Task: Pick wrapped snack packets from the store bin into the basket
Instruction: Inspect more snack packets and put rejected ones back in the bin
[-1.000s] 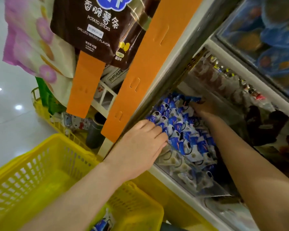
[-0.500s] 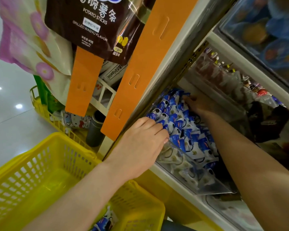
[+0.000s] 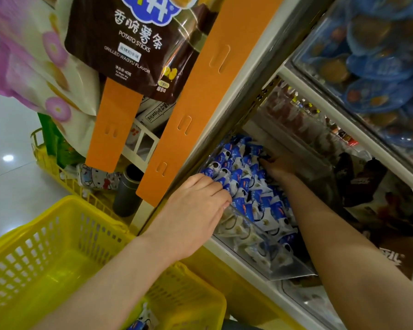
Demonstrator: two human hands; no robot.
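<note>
Several blue-and-white wrapped snack packets [image 3: 246,186] fill a clear plastic store bin [image 3: 284,265] on a low shelf. My left hand [image 3: 196,215] lies on the near left end of the pile, fingers fairly straight and pressing on the packets by the bin's edge. My right hand [image 3: 279,166] reaches to the far end of the pile. Its fingertips dip among the packets in shadow, so its grip is unclear. A yellow basket [image 3: 45,234] sits at lower left under my left forearm. One packet [image 3: 141,320] lies in the basket.
Orange hanging strips [image 3: 200,103] and a brown potato-stick bag [image 3: 134,44] hang close above my left hand. Another yellow basket [image 3: 45,160] with goods stands behind. Dark snack bags [image 3: 367,186] fill the neighbouring bin on the right. Blue packs [image 3: 379,55] sit on the shelf above.
My right hand has slid a little to the left along the far end of the pile. My left hand stays on the near end; the view has shifted slightly.
</note>
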